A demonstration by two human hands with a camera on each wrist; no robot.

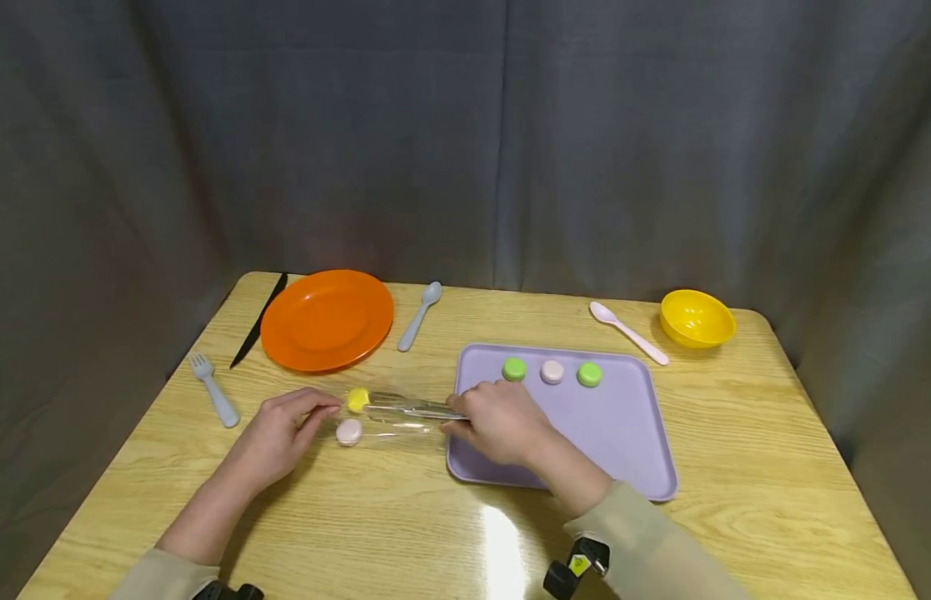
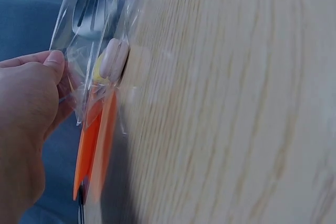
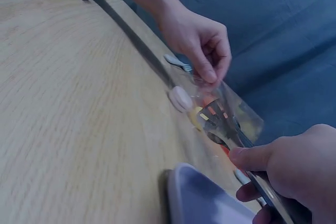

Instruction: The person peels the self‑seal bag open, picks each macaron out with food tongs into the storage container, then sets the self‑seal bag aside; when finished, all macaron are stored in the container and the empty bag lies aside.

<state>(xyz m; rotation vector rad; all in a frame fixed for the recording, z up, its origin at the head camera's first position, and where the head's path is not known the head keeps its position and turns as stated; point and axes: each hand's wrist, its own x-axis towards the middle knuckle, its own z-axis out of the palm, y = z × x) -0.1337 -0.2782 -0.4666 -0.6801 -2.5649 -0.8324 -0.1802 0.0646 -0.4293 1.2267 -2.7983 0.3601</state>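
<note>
My left hand [image 1: 281, 429] pinches the edge of a clear plastic bag [image 1: 412, 429] between thumb and fingers. From the other side, my right hand [image 1: 503, 421] grips metal tongs [image 1: 427, 411], whose slotted ends [image 2: 92, 14] reach into the bag. A yellow macaron [image 1: 357, 400] lies at the tips of the tongs, close to my left fingertips. Beside it, at the bag's left end, is a pale pink macaron [image 1: 349, 432]; in the left wrist view it partly hides the yellow one. Below my right hand is the purple tray [image 1: 608, 433].
Two green macarons [image 1: 514, 369] and a pink macaron [image 1: 552, 372] sit along the tray's far side. An orange plate [image 1: 327, 321], black knife [image 1: 259, 321], grey fork [image 1: 214, 390] and grey spoon [image 1: 420, 317] lie left. A pink spoon [image 1: 628, 332] and yellow bowl [image 1: 697, 319] stand back right.
</note>
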